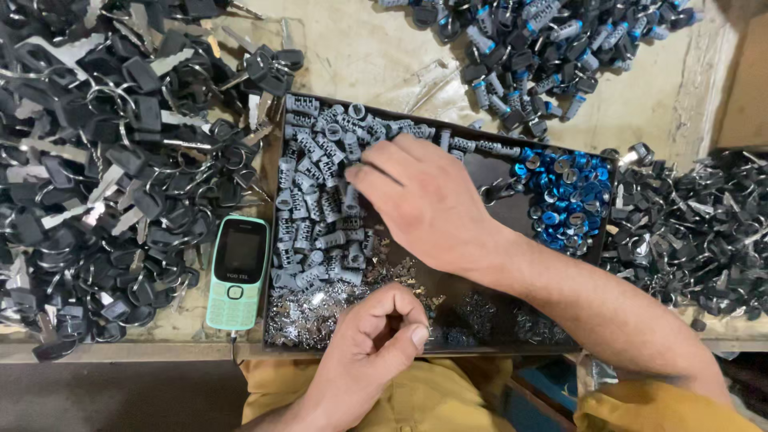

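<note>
Grey cylinders [320, 192] filled the black tray [480, 172]; right hand [424, 200] lay on them, fingers spread; left hand [376, 332] curled shut, its contents hidden.

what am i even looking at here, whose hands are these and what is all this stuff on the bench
One camera worn on a person's head looks down at their two bare hands over a workbench. The right hand reaches into a dark tray onto grey lock cylinders. The left hand is curled closed near small silvery metal bits; whether it holds one is hidden. The tray also holds blue caps. A mint green phone lies beside it, with black-headed keys on the left.
</note>
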`<state>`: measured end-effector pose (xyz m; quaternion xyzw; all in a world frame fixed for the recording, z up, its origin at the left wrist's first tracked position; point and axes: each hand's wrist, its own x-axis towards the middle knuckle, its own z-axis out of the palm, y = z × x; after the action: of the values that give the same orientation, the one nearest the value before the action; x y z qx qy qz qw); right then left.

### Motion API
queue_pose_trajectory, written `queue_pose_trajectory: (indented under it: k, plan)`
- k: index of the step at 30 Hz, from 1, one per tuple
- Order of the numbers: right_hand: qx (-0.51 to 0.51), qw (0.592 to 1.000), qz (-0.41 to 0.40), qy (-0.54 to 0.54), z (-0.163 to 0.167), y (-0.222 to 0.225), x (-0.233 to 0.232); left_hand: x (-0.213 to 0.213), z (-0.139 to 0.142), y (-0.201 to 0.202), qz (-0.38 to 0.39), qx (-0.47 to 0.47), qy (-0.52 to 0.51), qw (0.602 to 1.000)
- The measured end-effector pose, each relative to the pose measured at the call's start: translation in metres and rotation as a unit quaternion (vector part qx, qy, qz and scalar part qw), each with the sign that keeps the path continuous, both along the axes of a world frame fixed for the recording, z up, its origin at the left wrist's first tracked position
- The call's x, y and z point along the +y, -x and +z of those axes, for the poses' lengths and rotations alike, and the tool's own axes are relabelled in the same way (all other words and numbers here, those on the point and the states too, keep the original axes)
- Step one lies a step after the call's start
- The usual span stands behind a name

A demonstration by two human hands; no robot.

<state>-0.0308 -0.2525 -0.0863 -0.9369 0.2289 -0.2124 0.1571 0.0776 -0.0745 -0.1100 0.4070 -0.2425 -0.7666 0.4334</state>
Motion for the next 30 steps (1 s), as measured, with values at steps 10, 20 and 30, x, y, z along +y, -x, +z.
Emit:
queue_pose_trajectory:
  k: [10, 20, 30]
  plan:
    - [-0.300, 0.804, -0.165, -0.486, 0.015, 0.083, 0.116, -0.006, -0.002, 0.002, 0.043, 0.110, 0.000, 0.993]
    - [-0.301, 0.824, -0.238, -0.416, -0.024, 0.168, 0.165, 0.003, -0.007, 0.071, -0.029, 0.071, -0.047, 0.996]
    - [-0.227, 0.874, -0.241, -0.356, -0.012, 0.184, 0.155, -0.003, -0.009, 0.091, -0.032, 0.027, -0.036, 0.998]
